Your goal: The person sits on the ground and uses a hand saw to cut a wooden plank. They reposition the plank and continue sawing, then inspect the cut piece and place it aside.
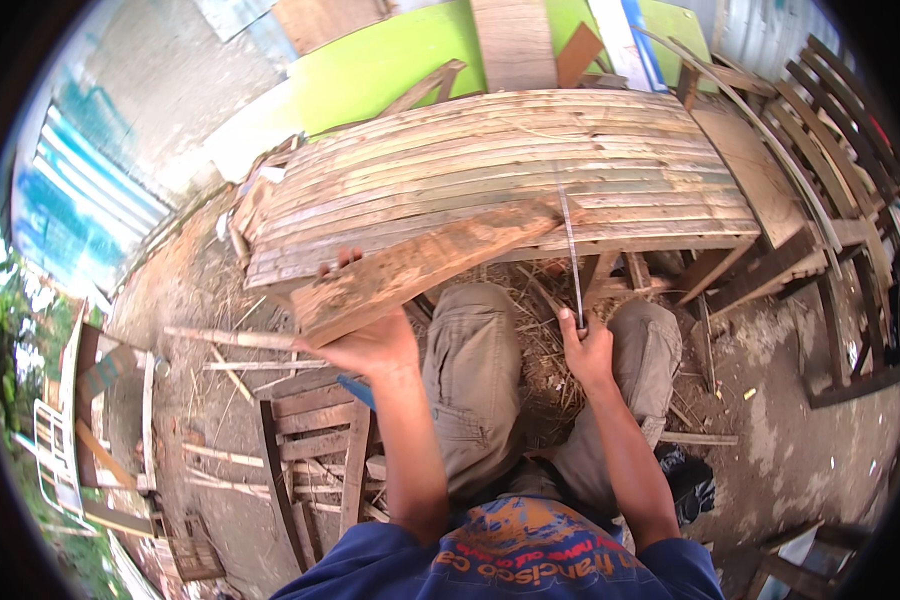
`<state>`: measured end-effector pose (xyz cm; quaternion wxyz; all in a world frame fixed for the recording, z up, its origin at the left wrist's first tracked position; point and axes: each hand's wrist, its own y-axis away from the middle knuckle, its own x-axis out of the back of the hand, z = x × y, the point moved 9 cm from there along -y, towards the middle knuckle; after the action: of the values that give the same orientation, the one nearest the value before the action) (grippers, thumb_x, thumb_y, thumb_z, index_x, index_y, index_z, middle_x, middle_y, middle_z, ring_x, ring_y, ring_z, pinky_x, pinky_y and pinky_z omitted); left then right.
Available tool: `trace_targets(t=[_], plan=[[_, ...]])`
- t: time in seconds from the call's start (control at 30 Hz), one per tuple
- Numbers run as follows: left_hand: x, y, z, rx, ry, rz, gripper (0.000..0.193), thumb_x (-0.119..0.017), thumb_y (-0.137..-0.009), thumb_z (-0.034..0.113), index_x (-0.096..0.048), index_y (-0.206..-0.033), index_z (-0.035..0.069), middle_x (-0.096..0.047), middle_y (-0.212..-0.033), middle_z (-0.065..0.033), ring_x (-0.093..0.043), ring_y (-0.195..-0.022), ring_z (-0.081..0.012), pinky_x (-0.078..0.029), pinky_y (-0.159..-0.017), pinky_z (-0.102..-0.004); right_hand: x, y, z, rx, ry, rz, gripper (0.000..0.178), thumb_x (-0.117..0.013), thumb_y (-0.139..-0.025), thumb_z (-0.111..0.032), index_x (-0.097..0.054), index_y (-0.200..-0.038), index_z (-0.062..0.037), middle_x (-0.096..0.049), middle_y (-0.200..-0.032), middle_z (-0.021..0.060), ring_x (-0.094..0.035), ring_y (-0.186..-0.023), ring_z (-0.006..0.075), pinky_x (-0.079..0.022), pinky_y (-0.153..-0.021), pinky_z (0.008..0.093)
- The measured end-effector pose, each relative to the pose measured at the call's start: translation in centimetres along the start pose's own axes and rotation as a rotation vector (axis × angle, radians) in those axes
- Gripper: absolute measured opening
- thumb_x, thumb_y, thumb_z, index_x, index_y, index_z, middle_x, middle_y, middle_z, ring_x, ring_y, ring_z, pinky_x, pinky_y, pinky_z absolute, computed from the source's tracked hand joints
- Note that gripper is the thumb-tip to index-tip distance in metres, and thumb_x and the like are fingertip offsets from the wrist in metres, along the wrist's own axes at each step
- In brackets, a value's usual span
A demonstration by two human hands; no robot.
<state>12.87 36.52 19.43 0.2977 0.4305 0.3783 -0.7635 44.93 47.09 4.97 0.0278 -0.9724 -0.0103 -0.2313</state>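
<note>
My left hand (375, 343) is closed on a thick rough wooden plank (430, 258). The palm lies under its near edge and the fingertips show over the far edge. This plank slants up to the right, its far end over the front edge of a slatted wooden table (490, 150). In my right hand (588, 350), closed round a dark handle, is a tool with a long narrow blade (571, 235). The blade points away from me and passes by the plank's right end. Whether they touch I cannot tell, nor whether the blade is a machete or a saw.
Stacked wooden chair frames (830, 180) stand at the right. A slatted wooden piece (315, 430) lies at the left by my leg, among loose sticks (235, 338). Wood scraps litter the ground under the table. Behind it lean a green panel (390, 70) and a brown board (513, 45).
</note>
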Motion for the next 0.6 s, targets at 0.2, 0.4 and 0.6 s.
trace_targets(t=[0.2,0.4,0.6], plan=[[0.6,0.5,-0.2,-0.097,0.023,0.154,0.092,-0.044,-0.088,0.085,-0.052,-0.132,0.005,-0.056,-0.130,-0.0137,-0.054,-0.123,-0.0324,-0.040,-0.112,-0.0489,-3.1,-0.3,3.7,-0.110,-0.272,-0.036,0.046,-0.068,-0.099,-0.041,-0.067,-0.090,0.0047,-0.048,-0.052,-0.0016,-0.045,-0.050,0.0056,-0.037,-0.048,0.0299],[-0.6,1.1,0.3,-0.059,0.012,0.125,0.096,-0.038,-0.091,0.084,-0.048,-0.140,0.002,-0.054,-0.137,-0.0138,-0.049,-0.130,-0.0288,-0.035,-0.115,-0.0457,-4.2,0.1,3.6,-0.137,-0.390,-0.058,0.037,-0.068,-0.100,-0.030,-0.063,-0.104,0.0067,-0.048,-0.053,-0.0040,-0.043,-0.046,0.0033,-0.031,-0.042,0.0261],[-4.8,3.8,0.6,-0.149,0.151,-0.001,0.113,-0.029,-0.085,0.092,-0.029,-0.157,0.004,-0.037,-0.158,-0.0131,-0.036,-0.145,-0.0293,-0.026,-0.123,-0.0479,-3.6,0.1,3.2,-0.180,-0.498,-0.088,0.036,-0.068,-0.100,-0.030,-0.060,-0.104,0.0050,-0.048,-0.052,-0.0028,-0.045,-0.042,0.0054,-0.031,-0.038,0.0262]])
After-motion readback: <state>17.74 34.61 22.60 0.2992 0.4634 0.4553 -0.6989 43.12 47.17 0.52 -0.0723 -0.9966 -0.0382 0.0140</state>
